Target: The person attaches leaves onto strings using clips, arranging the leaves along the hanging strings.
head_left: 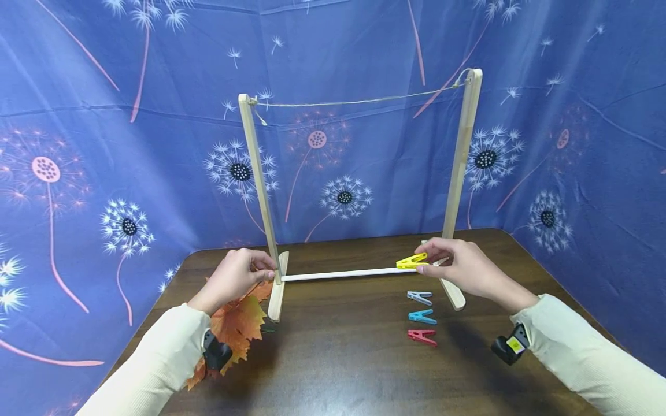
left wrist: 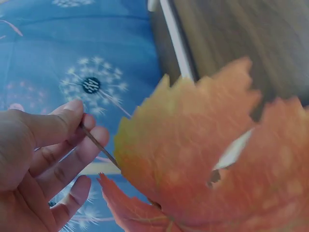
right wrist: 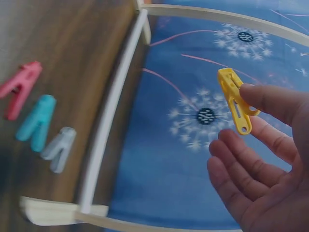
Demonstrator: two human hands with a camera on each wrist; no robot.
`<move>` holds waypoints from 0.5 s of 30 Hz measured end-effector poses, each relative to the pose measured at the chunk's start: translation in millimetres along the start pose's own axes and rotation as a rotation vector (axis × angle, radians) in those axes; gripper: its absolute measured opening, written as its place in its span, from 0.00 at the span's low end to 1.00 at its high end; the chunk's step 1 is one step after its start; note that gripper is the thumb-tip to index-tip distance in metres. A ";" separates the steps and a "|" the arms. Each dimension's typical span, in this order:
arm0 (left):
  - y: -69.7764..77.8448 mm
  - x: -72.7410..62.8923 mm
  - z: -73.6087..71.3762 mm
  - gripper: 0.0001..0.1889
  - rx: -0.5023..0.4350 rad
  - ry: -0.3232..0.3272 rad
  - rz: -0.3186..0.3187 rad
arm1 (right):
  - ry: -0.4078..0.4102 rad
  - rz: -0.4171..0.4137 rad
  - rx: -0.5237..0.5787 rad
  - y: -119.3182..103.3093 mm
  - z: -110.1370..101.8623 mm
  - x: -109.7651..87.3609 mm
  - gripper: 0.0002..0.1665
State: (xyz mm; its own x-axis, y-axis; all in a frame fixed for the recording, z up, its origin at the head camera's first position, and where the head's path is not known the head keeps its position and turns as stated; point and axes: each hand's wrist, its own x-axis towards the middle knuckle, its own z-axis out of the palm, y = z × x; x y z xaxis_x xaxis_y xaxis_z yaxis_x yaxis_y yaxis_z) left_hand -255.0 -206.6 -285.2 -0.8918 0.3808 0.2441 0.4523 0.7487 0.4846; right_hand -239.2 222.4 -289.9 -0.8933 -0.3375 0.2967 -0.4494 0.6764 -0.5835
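Note:
My left hand (head_left: 243, 271) pinches the thin brown stem (left wrist: 99, 146) of an orange maple leaf (left wrist: 193, 145) between thumb and index finger. In the head view the orange leaves (head_left: 236, 326) hang below that hand, partly behind the forearm. My right hand (head_left: 460, 266) holds a yellow clothespin (right wrist: 236, 99) between thumb and index finger, the other fingers loosely bent. Both hands are raised near the feet of a wooden frame, the left by its left post (head_left: 261, 190), the right by its right post (head_left: 460, 156). A string (head_left: 354, 103) runs between the post tops.
Grey (head_left: 419, 297), blue (head_left: 422, 316) and red (head_left: 422, 337) clothespins lie in a row on the brown table (head_left: 333, 358), in front of the right post. A white crossbar (head_left: 338, 274) joins the frame's feet. Blue dandelion-patterned cloth (head_left: 338, 150) hangs behind and at both sides.

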 end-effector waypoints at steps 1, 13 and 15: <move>2.9 3.9 -1.3 0.03 -0.016 0.014 0.001 | 0.000 0.006 0.001 -2.8 -3.4 4.3 0.16; 40.1 44.0 -13.9 0.06 -0.120 0.272 -0.081 | 0.061 -0.005 -0.034 -35.9 -27.7 52.1 0.25; 46.3 51.4 -15.3 0.07 -0.143 0.318 -0.095 | 0.077 -0.010 -0.018 -40.9 -30.5 59.9 0.24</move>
State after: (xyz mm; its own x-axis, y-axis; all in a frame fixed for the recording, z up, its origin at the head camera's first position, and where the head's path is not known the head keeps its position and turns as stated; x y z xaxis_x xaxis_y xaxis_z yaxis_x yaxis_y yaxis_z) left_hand -279.9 -160.7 -237.4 -0.8960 0.1088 0.4306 0.3828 0.6806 0.6247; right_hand -274.2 194.5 -225.2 -0.8854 -0.2935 0.3605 -0.4578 0.6852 -0.5665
